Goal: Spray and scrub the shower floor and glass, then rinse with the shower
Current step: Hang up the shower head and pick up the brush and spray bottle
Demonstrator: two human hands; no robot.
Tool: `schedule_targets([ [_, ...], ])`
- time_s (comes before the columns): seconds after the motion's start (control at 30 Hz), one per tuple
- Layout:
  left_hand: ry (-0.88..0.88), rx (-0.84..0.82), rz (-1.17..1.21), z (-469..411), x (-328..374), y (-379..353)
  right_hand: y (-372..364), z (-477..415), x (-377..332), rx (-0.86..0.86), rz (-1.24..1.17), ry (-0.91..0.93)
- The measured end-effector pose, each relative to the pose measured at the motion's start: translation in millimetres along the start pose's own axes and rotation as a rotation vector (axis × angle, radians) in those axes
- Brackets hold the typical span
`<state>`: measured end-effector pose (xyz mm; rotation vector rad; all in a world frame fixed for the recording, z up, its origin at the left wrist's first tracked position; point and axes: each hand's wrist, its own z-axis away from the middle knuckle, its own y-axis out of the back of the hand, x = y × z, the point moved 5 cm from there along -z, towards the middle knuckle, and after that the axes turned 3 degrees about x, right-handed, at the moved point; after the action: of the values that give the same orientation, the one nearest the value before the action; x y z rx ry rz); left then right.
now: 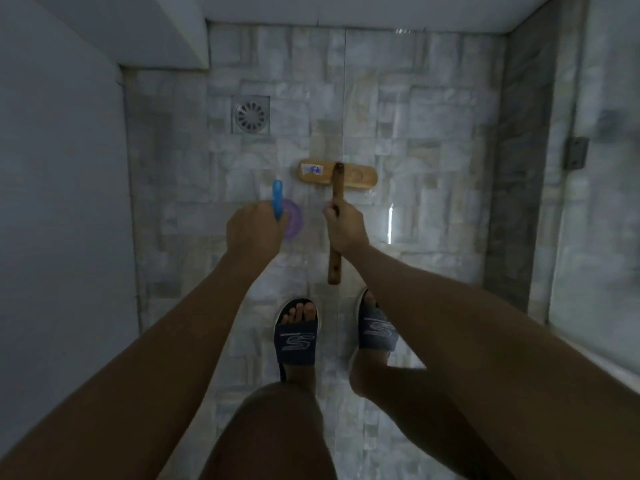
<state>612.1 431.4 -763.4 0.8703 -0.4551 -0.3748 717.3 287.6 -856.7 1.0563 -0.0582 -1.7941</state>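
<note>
I look straight down at the tiled shower floor (415, 161). My right hand (346, 226) grips the wooden handle of a scrub brush (337, 174), whose wide wooden head lies flat on the tiles ahead of my feet. My left hand (254, 225) holds a spray bottle (282, 209) with a blue top and a purple body, pointed down at the floor just left of the brush. The glass panel (595, 220) stands along the right side.
A round metal drain (250, 115) in a square frame sits at the far left of the floor. A plain wall (59, 202) closes the left side. My feet in dark slides (296, 336) stand on the near tiles. A metal hinge (576, 152) is on the glass.
</note>
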Motion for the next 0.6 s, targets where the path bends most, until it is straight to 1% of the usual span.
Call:
schedule_targets([
  [0.07, -0.006, 0.021, 0.048, 14.1, 4.2, 35.2, 26.2, 17.4, -30.1, 0.041, -0.101, -0.007],
  [0.2, -0.022, 0.066, 0.148, 55.2, 19.4, 111.1, 72.5, 53.2, -86.9, 0.05, -0.161, -0.044],
  [0.33, -0.031, 0.142, 0.266, 105.5, 42.2, 205.0, 133.8, 108.5, -166.0, 0.062, -0.244, -0.042],
  [0.53, -0.023, 0.21, 0.318, 189.0, 78.8, 343.2, 220.3, 202.0, -281.9, 0.087, -0.363, -0.051],
  [0.6, -0.008, 0.251, 0.304, 217.6, 87.6, 383.3, 242.0, 230.1, -313.4, 0.054, -0.411, -0.068],
])
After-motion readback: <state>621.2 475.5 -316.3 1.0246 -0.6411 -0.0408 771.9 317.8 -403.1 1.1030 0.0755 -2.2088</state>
